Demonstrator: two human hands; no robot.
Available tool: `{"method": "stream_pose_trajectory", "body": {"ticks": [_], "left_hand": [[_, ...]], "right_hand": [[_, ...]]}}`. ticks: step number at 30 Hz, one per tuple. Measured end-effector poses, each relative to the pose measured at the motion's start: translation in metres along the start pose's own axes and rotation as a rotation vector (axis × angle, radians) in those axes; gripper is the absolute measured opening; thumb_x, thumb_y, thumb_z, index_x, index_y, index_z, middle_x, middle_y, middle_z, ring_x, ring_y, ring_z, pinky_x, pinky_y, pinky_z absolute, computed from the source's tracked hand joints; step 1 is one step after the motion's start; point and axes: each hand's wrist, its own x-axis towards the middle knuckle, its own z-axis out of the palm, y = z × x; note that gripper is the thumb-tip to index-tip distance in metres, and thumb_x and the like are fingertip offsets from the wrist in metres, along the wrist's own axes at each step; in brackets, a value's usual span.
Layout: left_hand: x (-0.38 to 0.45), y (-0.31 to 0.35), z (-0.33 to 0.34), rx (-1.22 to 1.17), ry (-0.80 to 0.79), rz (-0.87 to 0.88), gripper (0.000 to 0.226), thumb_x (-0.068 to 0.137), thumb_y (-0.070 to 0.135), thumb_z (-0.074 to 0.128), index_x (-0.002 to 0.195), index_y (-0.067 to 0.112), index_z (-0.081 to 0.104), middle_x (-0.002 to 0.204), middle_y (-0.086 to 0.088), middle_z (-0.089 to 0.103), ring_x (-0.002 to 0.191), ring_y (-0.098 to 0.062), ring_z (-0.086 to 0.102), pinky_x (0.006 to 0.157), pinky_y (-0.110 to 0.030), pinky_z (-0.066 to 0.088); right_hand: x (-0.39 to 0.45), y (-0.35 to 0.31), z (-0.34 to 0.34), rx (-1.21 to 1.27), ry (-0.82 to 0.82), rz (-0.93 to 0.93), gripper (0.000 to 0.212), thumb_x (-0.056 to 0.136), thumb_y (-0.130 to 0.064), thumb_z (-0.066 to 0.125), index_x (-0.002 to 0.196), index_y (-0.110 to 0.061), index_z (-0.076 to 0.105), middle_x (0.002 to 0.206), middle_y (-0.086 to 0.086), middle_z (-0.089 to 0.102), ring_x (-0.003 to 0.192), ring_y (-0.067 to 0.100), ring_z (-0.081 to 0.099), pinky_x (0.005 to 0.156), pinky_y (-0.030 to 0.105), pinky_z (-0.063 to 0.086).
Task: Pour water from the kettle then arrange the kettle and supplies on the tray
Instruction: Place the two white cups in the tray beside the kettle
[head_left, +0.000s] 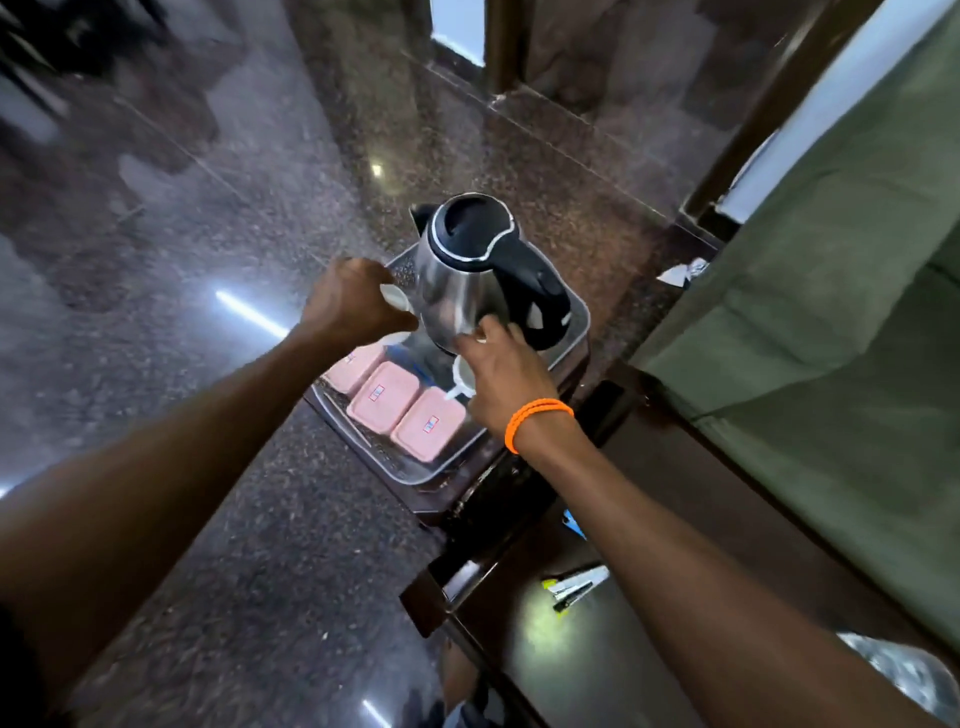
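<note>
polished dark granite flooring fills most of the view, with a low dark wooden stand (519, 499) at the edge of a green-covered bed (831, 312), and on that stand sits a clear plastic tray (415, 470). the kettle (467, 270) stands upright at the far end of the tray, steel body with a black lid, spout and handle, the handle turned toward the bed side; it looks put there so the heavy piece anchors the back. three pink lidded boxes (382, 397) lie in a row along the near end, touching one another, leaving the middle free for cups. the left hand (353, 301) is curled around a small white cup (395, 297) just left of the kettle, and the right hand (506, 379), with an orange band (535, 418) at the wrist, pinches the rim of a second white cup (464, 382) just in front of the kettle's base. both cups seem held by the rim so they can be nudged into the gaps either side. by my reading, pouring is over and arranging is under way.
</note>
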Motion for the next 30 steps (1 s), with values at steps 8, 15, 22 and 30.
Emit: {"method": "stream_pose_trajectory", "body": {"ticks": [8, 15, 22, 30], "left_hand": [[0.041, -0.013, 0.029, 0.041, -0.074, 0.048, 0.049, 0.063, 0.046, 0.087, 0.100, 0.015, 0.080, 0.098, -0.025, 0.075, 0.093, -0.038, 0.071, 0.075, -0.037, 0.052], [0.041, -0.018, 0.032, 0.093, -0.072, 0.089, 0.052, 0.067, 0.049, 0.086, 0.104, 0.014, 0.078, 0.100, -0.023, 0.075, 0.094, -0.040, 0.070, 0.076, -0.042, 0.054], [0.002, -0.028, 0.042, 0.023, 0.065, 0.120, 0.083, 0.070, 0.041, 0.087, 0.139, 0.014, 0.049, 0.126, -0.022, 0.057, 0.118, -0.043, 0.054, 0.093, -0.051, 0.050], [-0.036, -0.055, 0.055, 0.112, 0.005, -0.025, 0.046, 0.077, 0.028, 0.083, 0.113, 0.003, 0.068, 0.117, -0.026, 0.064, 0.113, -0.044, 0.058, 0.096, -0.049, 0.048]], "right_hand": [[0.011, 0.004, 0.033, -0.014, -0.075, 0.104, 0.051, 0.083, 0.003, 0.057, 0.130, -0.016, 0.057, 0.131, 0.017, 0.047, 0.124, 0.047, 0.045, 0.093, 0.054, 0.054], [0.016, 0.010, 0.037, 0.072, -0.083, 0.124, 0.051, 0.077, 0.005, 0.063, 0.124, -0.014, 0.061, 0.124, 0.016, 0.052, 0.112, 0.045, 0.056, 0.094, 0.049, 0.053], [0.005, 0.014, 0.042, 0.060, -0.057, 0.135, 0.052, 0.077, -0.002, 0.070, 0.126, -0.016, 0.056, 0.130, 0.012, 0.050, 0.114, 0.040, 0.053, 0.093, 0.049, 0.053], [-0.004, 0.017, 0.045, 0.042, -0.029, 0.163, 0.052, 0.079, -0.015, 0.076, 0.128, -0.015, 0.057, 0.134, 0.011, 0.050, 0.120, 0.035, 0.050, 0.097, 0.048, 0.051]]}}
